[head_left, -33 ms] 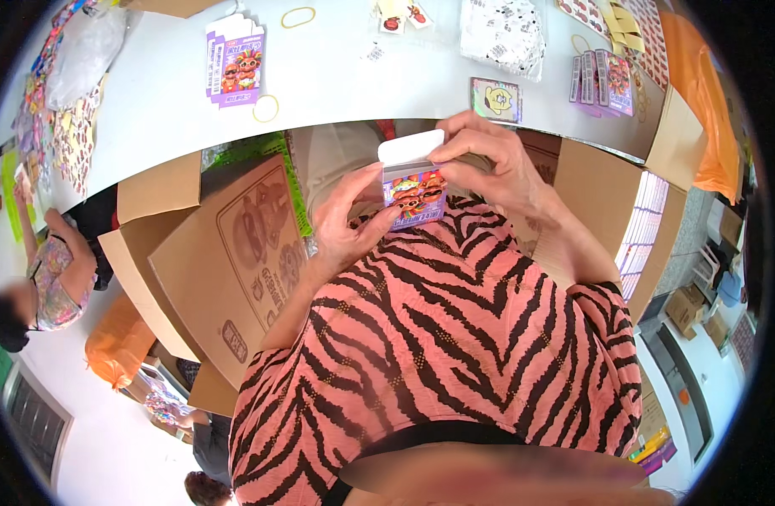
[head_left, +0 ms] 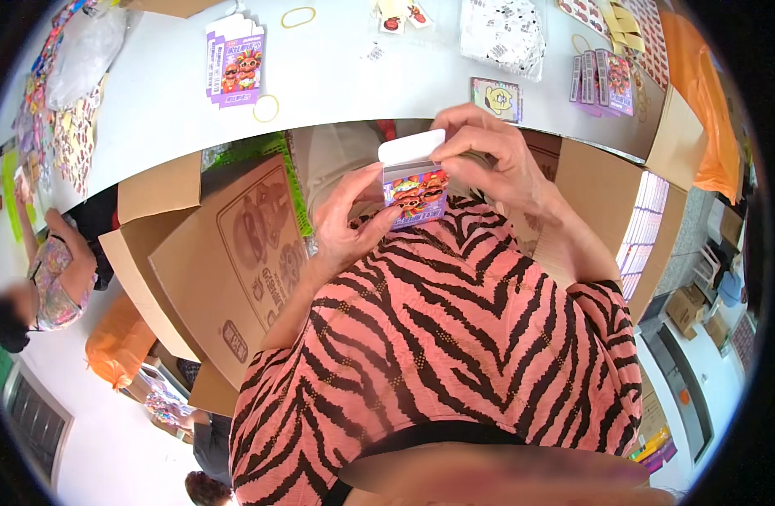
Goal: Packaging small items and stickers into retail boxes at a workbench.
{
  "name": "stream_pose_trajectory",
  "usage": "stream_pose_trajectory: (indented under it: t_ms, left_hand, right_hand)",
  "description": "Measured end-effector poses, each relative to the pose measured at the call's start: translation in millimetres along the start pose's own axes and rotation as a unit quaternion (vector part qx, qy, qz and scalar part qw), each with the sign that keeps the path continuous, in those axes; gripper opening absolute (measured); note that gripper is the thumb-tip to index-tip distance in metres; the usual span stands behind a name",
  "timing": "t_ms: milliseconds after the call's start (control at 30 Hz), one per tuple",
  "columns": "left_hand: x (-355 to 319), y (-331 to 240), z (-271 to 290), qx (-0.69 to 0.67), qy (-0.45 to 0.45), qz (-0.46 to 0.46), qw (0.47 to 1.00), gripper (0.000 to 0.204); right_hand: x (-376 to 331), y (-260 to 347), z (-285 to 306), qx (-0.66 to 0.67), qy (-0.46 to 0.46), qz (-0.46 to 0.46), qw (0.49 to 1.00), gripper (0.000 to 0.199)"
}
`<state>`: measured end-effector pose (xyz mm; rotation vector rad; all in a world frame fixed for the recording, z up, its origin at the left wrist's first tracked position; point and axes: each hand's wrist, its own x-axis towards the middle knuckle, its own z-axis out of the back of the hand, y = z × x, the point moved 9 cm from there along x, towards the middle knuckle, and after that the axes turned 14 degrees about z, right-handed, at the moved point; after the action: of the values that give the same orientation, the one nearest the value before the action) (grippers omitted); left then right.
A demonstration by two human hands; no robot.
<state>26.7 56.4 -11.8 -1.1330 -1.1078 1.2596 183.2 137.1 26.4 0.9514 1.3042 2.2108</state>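
Observation:
I hold a small purple box point(head_left: 414, 196) with cartoon figures printed on it, close to my chest and below the table's edge. Its white top flap point(head_left: 411, 148) stands open. My left hand point(head_left: 345, 221) grips the box's left side, thumb on the front. My right hand point(head_left: 498, 162) reaches over from the right, with its fingertips pinching the white flap. My striped pink and black top fills the lower part of the view.
On the white table point(head_left: 337, 76) lie flat purple box blanks point(head_left: 234, 61), yellow rubber bands point(head_left: 266, 108), a card with a yellow figure point(head_left: 496, 99), several purple boxes point(head_left: 602, 80) and a clear bag point(head_left: 501, 34). Open cardboard cartons point(head_left: 227, 253) stand below. Another person point(head_left: 46, 278) sits at left.

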Motion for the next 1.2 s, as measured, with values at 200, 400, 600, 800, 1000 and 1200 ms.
stream_pose_trajectory:
  t_ms: [200,400,600,800,1000,1200]
  left_hand:
    - [2.2,-12.1,-0.7,0.026,-0.002,-0.026,0.999,0.05]
    - [8.0,-15.0,-2.5,0.045,0.016,-0.003,0.999,0.048]
    - [8.3,-13.2,0.6,0.021,-0.002,0.027,0.999,0.044]
    - [8.8,-13.1,2.3,0.061,0.018,0.033,0.997,0.036]
    - [19.2,-19.9,11.7,0.039,-0.031,0.013,0.999,0.018]
    - [26.7,-26.0,9.4,0.009,0.001,0.057,0.998,0.016]
  right_hand:
    - [17.7,-2.9,-13.0,0.045,0.017,-0.034,0.998,0.013]
    - [10.0,-11.1,-15.1,0.088,0.0,-0.083,0.993,0.02]
    - [-21.0,-20.9,-18.8,0.309,-0.121,-0.122,0.935,0.024]
    - [-26.9,-22.0,-23.4,0.215,-0.084,-0.134,0.964,0.02]
    - [-16.1,-11.2,-18.9,0.069,-0.014,-0.076,0.995,0.016]
    - [-16.8,-14.4,-18.6,0.184,-0.093,-0.156,0.966,0.025]
